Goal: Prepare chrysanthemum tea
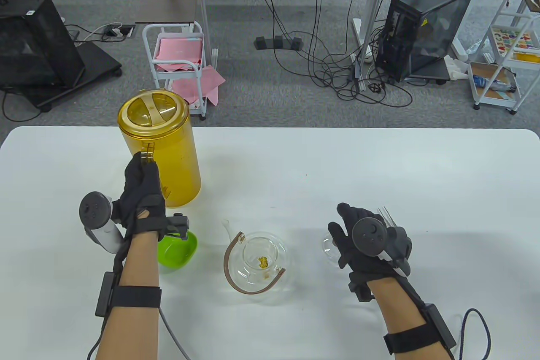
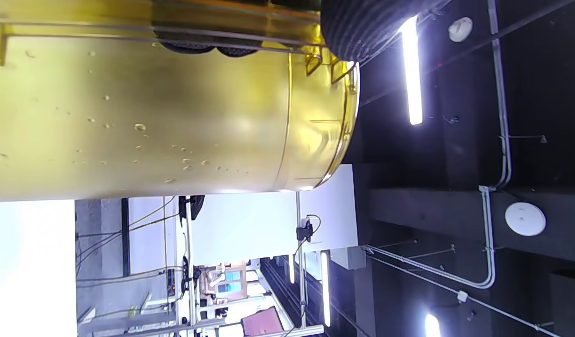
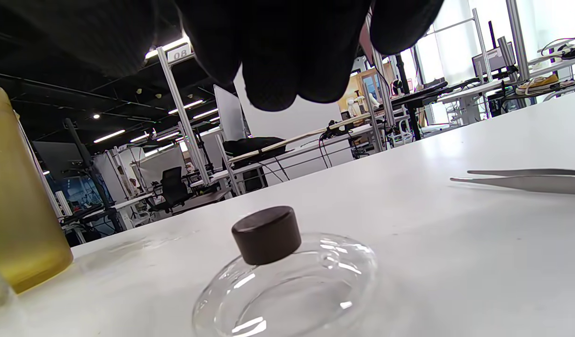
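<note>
I see bright, even overhead lighting; the white table [image 1: 295, 157] glares, ceiling strip lights [image 2: 411, 70] bloom, edges bow, and gloved fingers [image 3: 268, 56] blur.

Setting: lab or open-plan tech office. My white surface [image 1: 320, 166] faces grey carpet with loose cables [image 1: 337, 69], a black PC tower [image 1: 426, 31], a white trolley [image 1: 179, 64], aluminium-frame workstations [image 3: 184, 117], exposed ceiling conduit [image 2: 493, 187] and strip lights [image 2: 411, 70].

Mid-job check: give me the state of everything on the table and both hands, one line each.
Yellow pitcher: upright, lid on, handle gripped by left hand.
Glass teapot: open, chrysanthemum inside.
Teapot lid: on the table, knob up.
Right hand: above the lid, holding nothing.
Tweezers: lying flat.
Green bowl: upright.
</note>
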A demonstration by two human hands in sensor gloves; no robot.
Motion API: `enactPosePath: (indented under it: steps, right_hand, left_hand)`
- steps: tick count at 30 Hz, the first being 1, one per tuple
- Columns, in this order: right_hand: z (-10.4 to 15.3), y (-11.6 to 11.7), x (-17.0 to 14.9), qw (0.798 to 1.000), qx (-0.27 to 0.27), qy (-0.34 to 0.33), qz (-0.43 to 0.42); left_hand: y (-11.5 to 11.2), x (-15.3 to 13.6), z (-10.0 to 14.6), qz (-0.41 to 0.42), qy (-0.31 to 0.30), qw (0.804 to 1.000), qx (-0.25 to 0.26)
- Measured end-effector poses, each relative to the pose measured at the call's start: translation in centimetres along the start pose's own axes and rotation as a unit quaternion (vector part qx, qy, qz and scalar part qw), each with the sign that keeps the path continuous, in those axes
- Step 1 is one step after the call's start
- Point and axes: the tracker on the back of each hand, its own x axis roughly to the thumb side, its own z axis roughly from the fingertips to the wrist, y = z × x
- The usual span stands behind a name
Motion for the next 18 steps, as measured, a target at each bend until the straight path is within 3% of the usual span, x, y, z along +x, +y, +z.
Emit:
enactPosePath:
  steps: [10, 18]
  right_hand:
    - [0.1, -0.7, 0.0, 1.000, -0.008, -0.018, -0.022]
    - [0.4, -0.7, 1.1, 0.998, -0.003, -0.054, -0.029]
  left_hand:
    - [0.7, 6.4, 1.5, -0.076, -0.131, 0.988, 0.041]
    - [-1.4, 12.6, 4.3, -0.117, -0.228, 0.965, -0.045]
